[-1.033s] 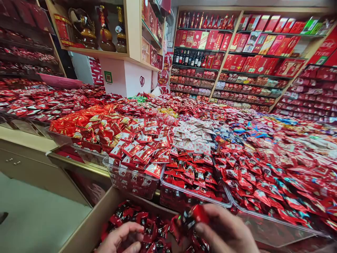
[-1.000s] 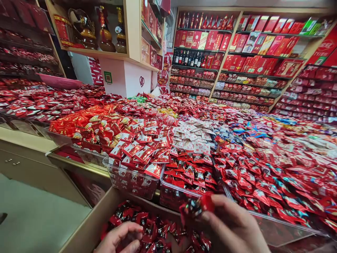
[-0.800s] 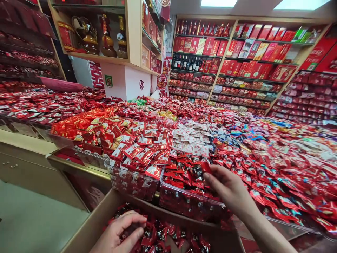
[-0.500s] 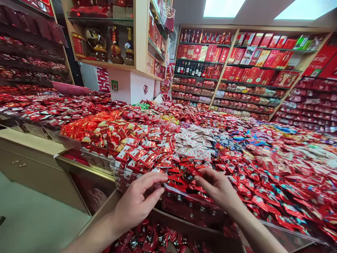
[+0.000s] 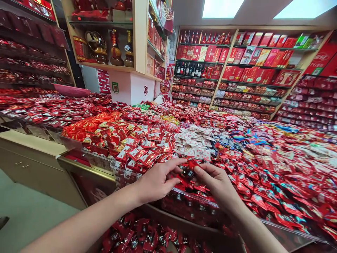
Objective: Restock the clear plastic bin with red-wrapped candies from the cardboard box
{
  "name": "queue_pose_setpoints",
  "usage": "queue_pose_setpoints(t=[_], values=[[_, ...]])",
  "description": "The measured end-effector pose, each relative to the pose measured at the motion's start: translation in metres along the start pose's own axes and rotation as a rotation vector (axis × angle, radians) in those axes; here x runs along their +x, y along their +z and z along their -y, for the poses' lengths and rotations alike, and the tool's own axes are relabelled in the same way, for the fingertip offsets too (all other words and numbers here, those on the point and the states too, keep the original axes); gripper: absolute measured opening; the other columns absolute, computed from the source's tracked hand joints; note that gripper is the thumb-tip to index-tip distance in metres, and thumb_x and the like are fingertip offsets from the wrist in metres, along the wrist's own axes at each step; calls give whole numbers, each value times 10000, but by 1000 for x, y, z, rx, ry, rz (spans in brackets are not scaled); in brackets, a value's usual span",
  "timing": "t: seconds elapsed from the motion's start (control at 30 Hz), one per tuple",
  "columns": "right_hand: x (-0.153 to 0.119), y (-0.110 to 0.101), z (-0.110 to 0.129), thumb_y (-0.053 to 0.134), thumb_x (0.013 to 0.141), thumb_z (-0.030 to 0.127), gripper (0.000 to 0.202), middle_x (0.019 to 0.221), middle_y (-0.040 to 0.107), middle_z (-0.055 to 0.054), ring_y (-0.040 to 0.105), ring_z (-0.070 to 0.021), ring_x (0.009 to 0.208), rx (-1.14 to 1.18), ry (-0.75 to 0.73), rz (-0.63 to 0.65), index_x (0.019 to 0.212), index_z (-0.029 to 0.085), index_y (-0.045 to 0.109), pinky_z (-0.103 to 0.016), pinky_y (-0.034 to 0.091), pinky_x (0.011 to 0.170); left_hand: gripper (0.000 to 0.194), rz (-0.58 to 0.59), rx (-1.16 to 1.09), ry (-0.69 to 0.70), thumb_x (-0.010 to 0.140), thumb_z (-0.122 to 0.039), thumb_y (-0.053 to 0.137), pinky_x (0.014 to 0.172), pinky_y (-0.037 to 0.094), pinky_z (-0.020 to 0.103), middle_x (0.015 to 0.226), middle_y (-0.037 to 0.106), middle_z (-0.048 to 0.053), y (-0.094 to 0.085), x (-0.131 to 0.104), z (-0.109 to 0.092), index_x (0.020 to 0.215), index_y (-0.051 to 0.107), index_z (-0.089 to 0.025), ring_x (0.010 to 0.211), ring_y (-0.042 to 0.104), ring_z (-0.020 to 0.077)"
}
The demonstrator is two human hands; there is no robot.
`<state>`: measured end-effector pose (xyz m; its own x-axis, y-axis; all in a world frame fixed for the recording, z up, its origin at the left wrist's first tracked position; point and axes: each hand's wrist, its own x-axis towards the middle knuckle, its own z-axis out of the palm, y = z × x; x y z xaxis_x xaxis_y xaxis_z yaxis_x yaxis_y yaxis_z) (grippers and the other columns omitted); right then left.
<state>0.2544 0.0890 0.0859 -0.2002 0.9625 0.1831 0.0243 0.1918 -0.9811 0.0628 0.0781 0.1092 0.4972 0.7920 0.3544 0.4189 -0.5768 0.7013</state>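
My right hand (image 5: 217, 182) pinches a dark red wrapped candy (image 5: 188, 172) between thumb and fingers, above a clear bin (image 5: 189, 203) of red and black wrapped candies. Close on its left is my left hand (image 5: 160, 179), thumb and fingers apart and reaching toward the same candy; its fingertips are partly hidden, and I see nothing held in it. White packets (image 5: 193, 138) lie just behind the bin, and red-and-white packets (image 5: 147, 154) to its left.
Below the bin, a box (image 5: 210, 239) holds more dark red candies. Heaped sweets (image 5: 276, 158) spread to the right. A pink tray (image 5: 71, 90) sits at the back left. Shelves (image 5: 234, 56) with bottles and red boxes stand behind. A gold-edged cabinet (image 5: 86, 175) is at left.
My left hand has moved right and slightly up, closer to the candy. My right hand has stayed nearly in place, still pinching the candy.
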Motion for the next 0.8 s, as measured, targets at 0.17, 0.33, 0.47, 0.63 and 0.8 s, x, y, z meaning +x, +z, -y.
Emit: queue_pose_setpoints(t=[0.17,0.33,0.47,0.63,0.8], values=[[4,3,-14,556,707,400,242,611,575,-11,504,-122,534,-322,-59,18,733,161,584,-241,404,495,387,-13,188,36,793,-103,373,859,415,277,1043,595,34,-5,-6,13,1157,448,-210,957,542,143],[3,15,-11,523,732,320,168,610,572,3,473,-116,554,-540,-139,124,704,170,596,-228,376,520,534,76,356,87,725,-24,370,890,392,338,1110,562,53,-5,-3,16,1222,377,-219,1016,506,183],[8,24,-13,501,743,299,173,559,518,24,421,-99,514,-564,-156,193,670,163,580,-212,338,489,574,165,404,91,704,-17,364,877,398,348,1168,529,82,-5,1,14,1246,349,-204,1039,501,210],[19,32,-21,510,740,292,165,627,558,7,453,-113,577,-570,-181,225,690,153,581,-220,354,540,497,200,420,79,744,-104,412,866,394,345,1159,543,84,-7,6,15,1230,375,-200,1029,513,222],[21,33,-22,521,727,294,163,670,587,-6,481,-124,608,-531,-109,290,728,150,598,-226,362,553,377,214,389,77,744,-102,427,798,403,284,1022,625,44,-8,11,19,1086,521,-227,935,560,200]])
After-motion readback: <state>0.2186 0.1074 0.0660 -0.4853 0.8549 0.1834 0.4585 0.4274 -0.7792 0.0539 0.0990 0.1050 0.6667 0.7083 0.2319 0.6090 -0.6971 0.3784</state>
